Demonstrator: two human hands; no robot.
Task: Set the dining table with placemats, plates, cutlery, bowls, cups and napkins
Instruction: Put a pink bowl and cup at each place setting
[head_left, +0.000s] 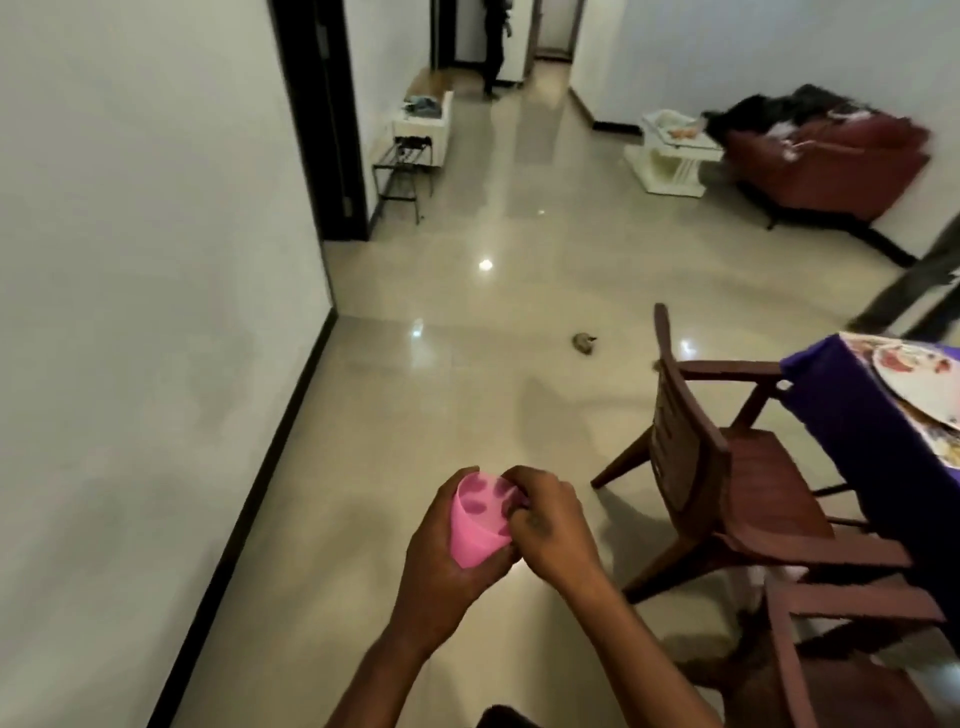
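Observation:
A pink plastic cup (475, 525) is held over the floor at lower centre, its mouth tilted up toward me. My left hand (441, 561) wraps around its body from below. My right hand (548, 525) pinches the cup's rim on the right side, with fingertips curled inside. At the far right edge stands the dining table under a purple cloth (841, 415), carrying a patterned placemat (857, 345) and a floral plate (914, 379), both cut off by the frame.
Two dark wooden chairs (727, 462) (841, 654) stand by the table's left side. A small object (584, 343) lies on the glossy tiled floor. White wall on the left. Far back: a metal rack (402, 174), a white side table (670, 156), a red sofa (831, 166), a person (493, 47).

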